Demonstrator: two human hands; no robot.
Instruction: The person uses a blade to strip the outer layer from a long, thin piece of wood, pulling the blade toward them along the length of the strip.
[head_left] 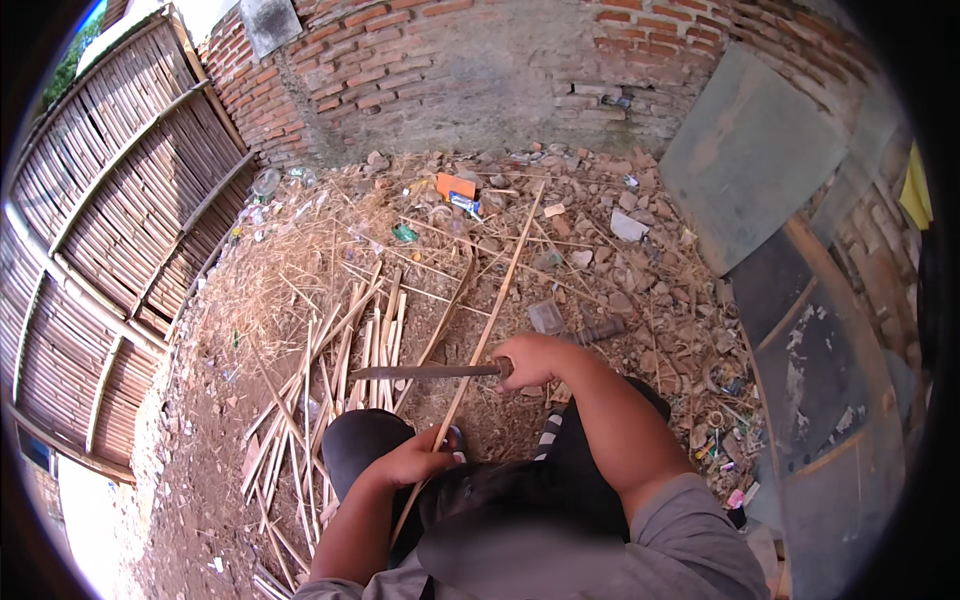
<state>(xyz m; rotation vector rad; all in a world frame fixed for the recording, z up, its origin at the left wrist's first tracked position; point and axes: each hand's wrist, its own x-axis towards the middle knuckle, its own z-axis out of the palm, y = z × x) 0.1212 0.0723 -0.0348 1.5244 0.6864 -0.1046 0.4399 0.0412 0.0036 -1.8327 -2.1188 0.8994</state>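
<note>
My right hand (530,360) is closed around the handle of a machete (430,372), a long dark blade that points to the left. The blade lies across a long, thin bamboo strip (490,325); whether it touches the strip I cannot tell. Near my left knee, my left hand (415,459) grips that same strip by its lower part. From there the strip slants up and away to the right, its far end over the rubble. Beside my left leg lies a loose pile of split bamboo strips (375,335).
A brick wall (450,90) closes off the far side. A woven bamboo fence (120,220) stands at left. Large grey boards (750,150) and a dark framed panel (830,370) lean at right. Rubble (640,280), straw and litter cover the ground, with a clear plastic container (546,317).
</note>
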